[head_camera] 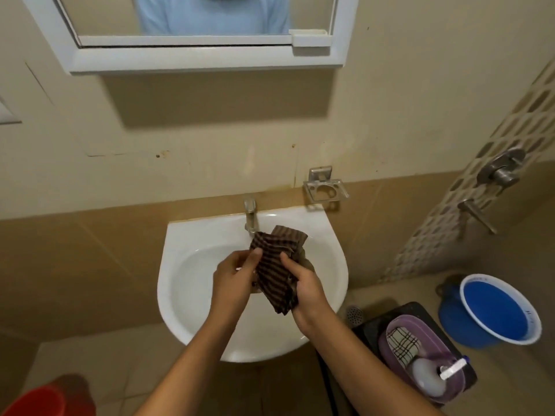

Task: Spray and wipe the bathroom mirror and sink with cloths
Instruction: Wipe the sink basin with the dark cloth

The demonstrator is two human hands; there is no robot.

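Over the white sink, both hands hold a brown striped cloth, bunched just below the chrome tap. My left hand grips its left side. My right hand clasps its right side and lower end. The white-framed mirror hangs on the wall above and reflects a light blue shirt. At the lower right, a purple basin holds a light checked cloth and a white spray bottle.
A blue bucket stands on the floor at the right, beside the dark stool carrying the basin. A red bucket sits at the bottom left. A metal soap holder and shower valves are on the wall.
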